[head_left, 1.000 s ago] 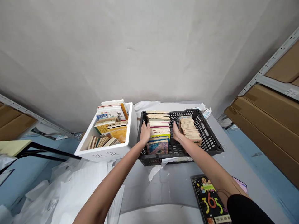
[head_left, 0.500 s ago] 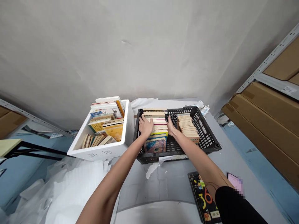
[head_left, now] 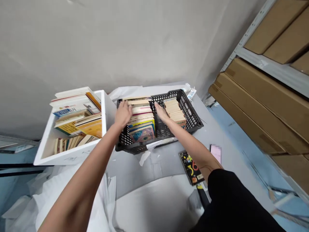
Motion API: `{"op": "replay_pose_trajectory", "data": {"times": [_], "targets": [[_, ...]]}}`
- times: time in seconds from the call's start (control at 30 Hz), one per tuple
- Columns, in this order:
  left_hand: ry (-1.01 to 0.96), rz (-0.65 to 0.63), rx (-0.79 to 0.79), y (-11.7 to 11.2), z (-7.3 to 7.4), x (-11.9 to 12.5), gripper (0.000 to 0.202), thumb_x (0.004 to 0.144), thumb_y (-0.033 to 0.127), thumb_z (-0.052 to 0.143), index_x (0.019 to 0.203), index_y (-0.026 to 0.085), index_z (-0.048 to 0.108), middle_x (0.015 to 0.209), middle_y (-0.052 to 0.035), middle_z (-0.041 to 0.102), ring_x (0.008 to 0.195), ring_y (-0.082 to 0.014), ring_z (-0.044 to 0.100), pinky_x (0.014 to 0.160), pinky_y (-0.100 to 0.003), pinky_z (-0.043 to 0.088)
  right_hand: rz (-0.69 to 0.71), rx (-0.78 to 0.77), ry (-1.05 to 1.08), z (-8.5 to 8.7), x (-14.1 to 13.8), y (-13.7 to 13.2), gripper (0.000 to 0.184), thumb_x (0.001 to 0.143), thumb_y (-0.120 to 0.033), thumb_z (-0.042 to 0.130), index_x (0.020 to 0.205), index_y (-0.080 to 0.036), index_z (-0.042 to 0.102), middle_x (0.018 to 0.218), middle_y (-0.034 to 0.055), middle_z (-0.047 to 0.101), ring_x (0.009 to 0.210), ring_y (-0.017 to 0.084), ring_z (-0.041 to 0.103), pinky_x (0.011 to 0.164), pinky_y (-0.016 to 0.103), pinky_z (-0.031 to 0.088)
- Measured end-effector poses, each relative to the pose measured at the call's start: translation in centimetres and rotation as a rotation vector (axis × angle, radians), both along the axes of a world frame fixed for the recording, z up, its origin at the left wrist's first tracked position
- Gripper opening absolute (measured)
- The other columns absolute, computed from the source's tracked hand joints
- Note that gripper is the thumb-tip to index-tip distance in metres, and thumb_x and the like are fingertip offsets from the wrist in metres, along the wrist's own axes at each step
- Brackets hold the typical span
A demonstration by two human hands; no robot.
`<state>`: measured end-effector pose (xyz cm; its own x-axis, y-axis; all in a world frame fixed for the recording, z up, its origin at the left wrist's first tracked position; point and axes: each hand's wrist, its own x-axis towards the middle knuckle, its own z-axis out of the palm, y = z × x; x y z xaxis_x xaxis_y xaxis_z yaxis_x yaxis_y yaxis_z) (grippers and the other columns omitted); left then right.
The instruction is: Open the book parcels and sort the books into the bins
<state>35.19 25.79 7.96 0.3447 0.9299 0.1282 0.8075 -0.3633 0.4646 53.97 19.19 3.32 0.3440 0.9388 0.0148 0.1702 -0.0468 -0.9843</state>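
A black plastic crate (head_left: 136, 149) on the grey table holds two rows of books standing on edge. My left hand (head_left: 123, 114) lies against the left edge of the wider row of books (head_left: 142, 124), near its back end, fingers apart. A blue book with a big eye on its cover (head_left: 143, 134) fronts that row. In the gap between the rows is my right hand (head_left: 161, 112), fingers stretched out, a little apart from the wider row. Right of it stands the narrower row of tan-edged books (head_left: 174, 111).
A white foam box (head_left: 103, 111) full of books stands left of the crate. A black book marked 36 (head_left: 191, 167) and a phone (head_left: 215, 152) lie on the table (head_left: 135, 167). Cardboard boxes (head_left: 253, 112) fill the right shelf. White foam sheeting (head_left: 50, 199) lies at lower left.
The view has turned right, so the crate and foam box appear farther left. My right hand has come slightly away from the wider row; my left hand stays at its left edge.
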Motion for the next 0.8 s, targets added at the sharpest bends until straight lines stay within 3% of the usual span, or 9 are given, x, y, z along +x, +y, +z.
{"op": "replay_pose_trajectory", "data": {"times": [0.07, 0.13, 0.2, 0.27, 0.3, 0.37, 0.43, 0.53, 0.8], "targets": [[-0.221, 0.000, 0.159, -4.8, 0.5, -0.1, 0.042, 0.095, 0.033, 0.027, 0.126, 0.014, 0.049, 0.136, -0.0151, 0.051, 0.130, -0.0242, 0.043, 0.111, -0.044, 0.031, -0.030, 0.051, -0.132, 0.5, 2.0, -5.3, 0.044, 0.093, -0.051, 0.038, 0.113, -0.020, 0.063, 0.120, 0.0069, 0.064, 0.117, 0.021, 0.055, 0.104, 0.035, 0.038], [-0.434, 0.027, 0.202, -12.1, -0.9, 0.5, 0.036, 0.096, 0.037, 0.030, 0.116, 0.017, 0.052, 0.121, -0.0113, 0.058, 0.117, -0.0216, 0.052, 0.105, -0.041, 0.038, -0.103, 0.092, -0.363, -0.5, 3.2, -12.8, 0.038, 0.094, -0.042, 0.036, 0.113, -0.021, 0.062, 0.118, 0.0066, 0.064, 0.114, 0.021, 0.056, 0.101, 0.034, 0.041], [-0.591, 0.021, -0.022, -20.5, -4.7, 1.9, 0.029, 0.095, 0.037, 0.034, 0.106, 0.019, 0.054, 0.106, -0.0082, 0.062, 0.102, -0.0191, 0.058, 0.095, -0.037, 0.045, -0.167, -0.057, -0.558, -3.2, 3.4, -21.1, 0.035, 0.094, -0.032, 0.036, 0.114, -0.019, 0.061, 0.112, 0.0096, 0.063, 0.108, 0.022, 0.057, 0.098, 0.036, 0.043], [-0.557, 0.052, -0.463, -28.2, -9.9, 4.0, 0.021, 0.092, 0.030, 0.039, 0.102, 0.018, 0.054, 0.103, -0.0080, 0.063, 0.100, -0.0180, 0.060, 0.092, -0.035, 0.047, -0.222, -0.349, -0.687, -7.0, 2.8, -28.4, 0.035, 0.090, -0.022, 0.037, 0.116, -0.016, 0.060, 0.114, 0.0129, 0.061, 0.112, 0.025, 0.054, 0.099, 0.038, 0.042], [-0.488, 0.113, -0.675, -31.3, -12.6, 5.1, 0.018, 0.090, 0.023, 0.043, 0.101, 0.017, 0.055, 0.107, -0.0088, 0.063, 0.104, -0.0177, 0.059, 0.094, -0.033, 0.046, -0.227, -0.512, -0.720, -8.9, 2.4, -31.3, 0.036, 0.087, -0.017, 0.039, 0.117, -0.014, 0.059, 0.118, 0.0149, 0.059, 0.116, 0.025, 0.052, 0.101, 0.037, 0.040], [-0.415, 0.161, -0.813, -35.5, -17.2, 7.4, 0.020, 0.083, 0.017, 0.053, 0.102, 0.013, 0.057, 0.106, -0.0126, 0.064, 0.102, -0.0209, 0.061, 0.093, -0.036, 0.047, -0.266, -0.731, -0.733, -11.9, 1.7, -35.2, 0.040, 0.085, -0.011, 0.040, 0.121, -0.007, 0.056, 0.130, 0.0221, 0.051, 0.126, 0.030, 0.044, 0.104, 0.041, 0.036], [-0.377, 0.192, -0.890, -37.5, -20.2, 9.3, 0.026, 0.081, 0.016, 0.057, 0.106, 0.010, 0.058, 0.108, -0.0139, 0.064, 0.104, -0.0220, 0.061, 0.093, -0.037, 0.047, -0.302, -0.855, -0.706, -13.7, 1.5, -37.0, 0.044, 0.084, -0.009, 0.040, 0.125, -0.001, 0.052, 0.139, 0.0269, 0.042, 0.132, 0.033, 0.036, 0.107, 0.043, 0.032], [-0.357, 0.224, -0.959, -37.4, -22.3, 11.4, 0.032, 0.086, 0.027, 0.059, 0.115, 0.012, 0.057, 0.115, -0.0112, 0.061, 0.106, -0.0213, 0.060, 0.092, -0.041, 0.049, -0.310, -0.931, -0.643, -14.7, 2.3, -37.2, 0.044, 0.084, -0.008, 0.040, 0.126, -0.001, 0.051, 0.136, 0.0263, 0.047, 0.130, 0.032, 0.041, 0.106, 0.041, 0.033], [-0.552, 0.210, -0.990, -35.0, -22.3, 13.0, 0.022, 0.087, 0.033, 0.058, 0.100, 0.014, 0.058, 0.099, -0.0056, 0.064, 0.091, -0.0167, 0.062, 0.085, -0.037, 0.050, -0.293, -0.857, -0.425, -15.4, 5.1, -35.9, 0.033, 0.077, -0.022, 0.054, 0.105, -0.007, 0.062, 0.103, 0.0230, 0.067, 0.110, 0.035, 0.060, 0.095, 0.044, 0.045]]}}
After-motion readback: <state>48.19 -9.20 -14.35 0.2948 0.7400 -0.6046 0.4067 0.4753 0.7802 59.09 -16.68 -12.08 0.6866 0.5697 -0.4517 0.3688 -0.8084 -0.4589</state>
